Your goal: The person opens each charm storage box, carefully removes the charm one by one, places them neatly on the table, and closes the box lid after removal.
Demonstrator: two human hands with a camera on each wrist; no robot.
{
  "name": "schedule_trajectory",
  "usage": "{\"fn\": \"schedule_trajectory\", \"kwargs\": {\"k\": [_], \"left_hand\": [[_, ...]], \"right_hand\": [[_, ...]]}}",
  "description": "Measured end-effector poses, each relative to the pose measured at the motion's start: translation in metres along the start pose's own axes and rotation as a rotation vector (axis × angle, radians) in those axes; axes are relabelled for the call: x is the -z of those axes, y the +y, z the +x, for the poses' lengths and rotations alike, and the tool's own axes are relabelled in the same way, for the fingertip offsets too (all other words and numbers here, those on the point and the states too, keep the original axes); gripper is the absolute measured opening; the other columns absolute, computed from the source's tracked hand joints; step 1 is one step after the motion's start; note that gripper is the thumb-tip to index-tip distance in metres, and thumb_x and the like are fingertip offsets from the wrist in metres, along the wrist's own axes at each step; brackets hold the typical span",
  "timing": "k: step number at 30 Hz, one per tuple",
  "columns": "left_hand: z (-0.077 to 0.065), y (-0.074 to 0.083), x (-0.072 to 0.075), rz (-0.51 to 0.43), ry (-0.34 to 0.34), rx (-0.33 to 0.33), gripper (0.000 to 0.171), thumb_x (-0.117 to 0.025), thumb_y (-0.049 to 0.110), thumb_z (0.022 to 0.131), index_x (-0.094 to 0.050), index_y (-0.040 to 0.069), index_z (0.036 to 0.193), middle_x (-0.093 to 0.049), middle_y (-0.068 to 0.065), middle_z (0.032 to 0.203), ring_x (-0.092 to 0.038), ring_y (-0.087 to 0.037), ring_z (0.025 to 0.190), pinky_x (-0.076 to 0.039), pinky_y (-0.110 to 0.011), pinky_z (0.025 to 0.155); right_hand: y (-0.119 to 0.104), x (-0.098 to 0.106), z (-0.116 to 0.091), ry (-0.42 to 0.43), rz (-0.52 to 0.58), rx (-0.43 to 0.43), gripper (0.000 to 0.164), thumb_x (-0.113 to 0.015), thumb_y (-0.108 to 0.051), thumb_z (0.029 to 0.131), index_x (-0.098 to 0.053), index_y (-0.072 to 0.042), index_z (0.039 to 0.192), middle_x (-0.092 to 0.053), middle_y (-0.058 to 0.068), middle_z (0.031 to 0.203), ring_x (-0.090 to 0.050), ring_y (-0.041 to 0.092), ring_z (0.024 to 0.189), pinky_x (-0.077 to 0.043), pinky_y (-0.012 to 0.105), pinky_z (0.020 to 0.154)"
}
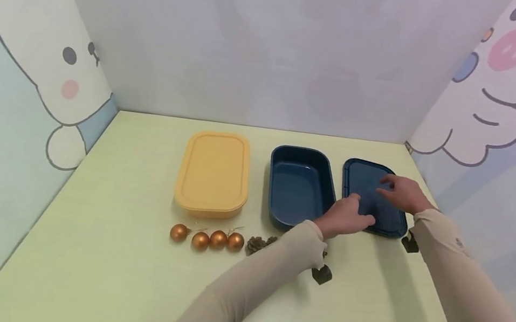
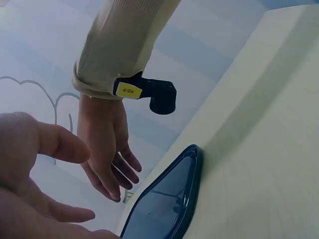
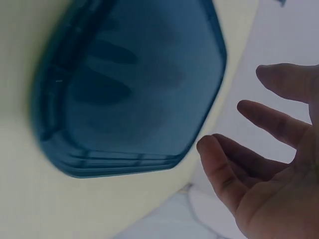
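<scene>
A dark blue lid (image 1: 365, 194) lies flat on the table at the right. Over its right side hovers my right hand (image 1: 402, 193), fingers spread and holding nothing; the right wrist view shows the lid (image 3: 144, 99) beside those loose fingers (image 3: 271, 122). My left hand (image 1: 347, 216) reaches across the near right corner of a dark blue container (image 1: 300, 188), fingers pointing toward the lid. In the left wrist view the left thumb and fingers (image 2: 60, 144) stand apart with nothing between them. The blue container stands without a cover, its inside visible.
Left of the blue container is a yellow container with its lid on (image 1: 214, 174). In front lie several copper-coloured ball ornaments (image 1: 218, 239) and pine cones (image 1: 255, 245), the latter partly hidden by the left sleeve. Walls border the table's back and sides.
</scene>
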State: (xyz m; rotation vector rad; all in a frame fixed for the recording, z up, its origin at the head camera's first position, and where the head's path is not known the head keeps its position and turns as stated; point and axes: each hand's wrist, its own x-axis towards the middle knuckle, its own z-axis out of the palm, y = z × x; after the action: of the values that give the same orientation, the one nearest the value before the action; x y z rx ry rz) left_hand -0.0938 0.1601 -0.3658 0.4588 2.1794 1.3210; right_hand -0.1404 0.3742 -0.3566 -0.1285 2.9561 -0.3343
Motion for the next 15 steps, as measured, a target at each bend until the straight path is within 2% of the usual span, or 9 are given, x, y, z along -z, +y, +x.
{"fn": "schedule_trajectory", "kwargs": {"k": [2,6,11,13,15], "left_hand": [[0.006,0.003,-0.006,-0.042,0.017,0.046,0.069,-0.062,0.038,0.098,-0.033,0.017,0.157,-0.041,0.004,0.160,-0.048,-0.016,0.142,-0.049,-0.038,0.112],[0.015,0.005,-0.014,-0.080,0.058,0.116,0.073,-0.063,0.040,0.097,-0.030,0.018,0.158,-0.036,0.005,0.163,-0.044,-0.016,0.145,-0.046,-0.039,0.115],[0.023,0.002,-0.018,-0.107,0.083,0.172,0.075,-0.062,0.041,0.097,-0.027,0.018,0.160,-0.031,0.004,0.165,-0.036,-0.017,0.151,-0.040,-0.040,0.120],[0.025,0.001,-0.018,-0.084,0.063,0.163,0.075,-0.061,0.042,0.097,-0.027,0.017,0.159,-0.030,0.003,0.166,-0.033,-0.020,0.152,-0.039,-0.041,0.120],[0.027,0.001,-0.019,0.011,0.027,0.140,0.073,-0.060,0.044,0.098,-0.031,0.014,0.158,-0.031,0.001,0.165,-0.028,-0.025,0.155,-0.038,-0.043,0.121]], "right_hand": [[0.009,-0.007,0.000,-0.011,-0.004,-0.037,0.045,-0.055,-0.019,0.100,-0.054,0.014,0.130,-0.057,0.041,0.125,-0.055,0.055,0.114,-0.048,0.064,0.094],[0.020,-0.019,-0.001,-0.042,-0.009,-0.124,0.051,-0.054,-0.021,0.099,-0.049,0.016,0.133,-0.053,0.042,0.131,-0.051,0.059,0.119,-0.044,0.066,0.101],[0.024,-0.025,-0.002,-0.150,-0.037,-0.269,0.067,-0.051,-0.031,0.096,-0.039,0.021,0.137,-0.047,0.044,0.136,-0.049,0.060,0.122,-0.045,0.066,0.102],[0.024,-0.024,-0.002,-0.189,-0.042,-0.302,0.072,-0.051,-0.034,0.095,-0.038,0.022,0.138,-0.044,0.045,0.138,-0.047,0.061,0.125,-0.044,0.066,0.104],[0.024,-0.024,-0.002,-0.206,-0.037,-0.320,0.073,-0.050,-0.035,0.095,-0.039,0.022,0.138,-0.044,0.044,0.139,-0.047,0.060,0.125,-0.044,0.065,0.104]]}}
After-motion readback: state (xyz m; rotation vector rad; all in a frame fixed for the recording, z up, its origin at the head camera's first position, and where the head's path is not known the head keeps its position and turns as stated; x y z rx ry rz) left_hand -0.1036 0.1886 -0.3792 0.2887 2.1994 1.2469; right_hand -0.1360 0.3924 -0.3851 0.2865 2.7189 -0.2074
